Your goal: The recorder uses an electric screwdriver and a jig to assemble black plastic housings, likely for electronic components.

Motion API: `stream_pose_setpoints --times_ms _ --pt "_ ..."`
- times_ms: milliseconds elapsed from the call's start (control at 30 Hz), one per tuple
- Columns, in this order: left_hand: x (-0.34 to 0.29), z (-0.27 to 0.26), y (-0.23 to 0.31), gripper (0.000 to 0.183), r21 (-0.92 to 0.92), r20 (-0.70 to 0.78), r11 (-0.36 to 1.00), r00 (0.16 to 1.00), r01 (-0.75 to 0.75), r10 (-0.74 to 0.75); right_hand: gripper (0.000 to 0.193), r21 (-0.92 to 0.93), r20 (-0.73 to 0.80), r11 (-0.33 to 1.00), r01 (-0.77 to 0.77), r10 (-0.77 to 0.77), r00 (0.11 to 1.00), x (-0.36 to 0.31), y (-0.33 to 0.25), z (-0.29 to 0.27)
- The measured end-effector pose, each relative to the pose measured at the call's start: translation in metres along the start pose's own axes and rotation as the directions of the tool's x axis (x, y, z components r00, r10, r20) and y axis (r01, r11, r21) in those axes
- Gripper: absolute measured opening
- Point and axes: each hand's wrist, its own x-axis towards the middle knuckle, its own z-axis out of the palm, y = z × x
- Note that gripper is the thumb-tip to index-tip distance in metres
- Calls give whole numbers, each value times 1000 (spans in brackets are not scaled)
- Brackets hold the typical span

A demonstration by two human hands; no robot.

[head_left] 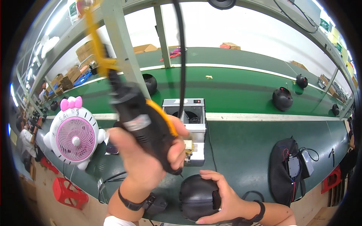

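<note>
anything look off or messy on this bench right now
One thing stands out: at the right of the green bench, a black housing lies opened with red wires and a small grey board exposed. Otherwise, the left hand grips a black-and-orange power screwdriver, and the right hand steadies a closed black shell.

Power screwdriver [145, 124]: black body, orange trigger strip, hanging on a yellow coiled cord [96, 41]. Rounded shell [198, 197]: plain black. Table [241, 147]: dark green mat, white edge stripe. Fan [75, 136]: white housing, pink grille, pink bow on top. Feeder box [192, 128]: light grey. Stool [68, 192]: red. Both wrist straps black.
</note>
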Motion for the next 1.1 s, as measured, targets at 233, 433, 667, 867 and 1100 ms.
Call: stream_pose_setpoints --times_ms 233,433,667,867,1100 --pt "-17 0 13 103 -125 -20 988 996 -94 92 103 44 -45 999 4 -2 999 5 -4 9" --pt "-23 -18 -23 104 -83 165 996 985 -43 57 118 362 48 922 -139 131 990 3 9 22" --pt "-33 -24 -23 69 -90 267 996 963 -14 37 106 215 -70 956 -198 217 974 4 -31 36" --pt "-40 -16 -22 76 -130 260 989 960 -75 107 100 -544 -109 830 119 -210 972 10 -62 41" --pt "-15 -26 9 100 26 75 916 915 -399 397 106 -613 87 789 -34 110 990 12 -100 12"
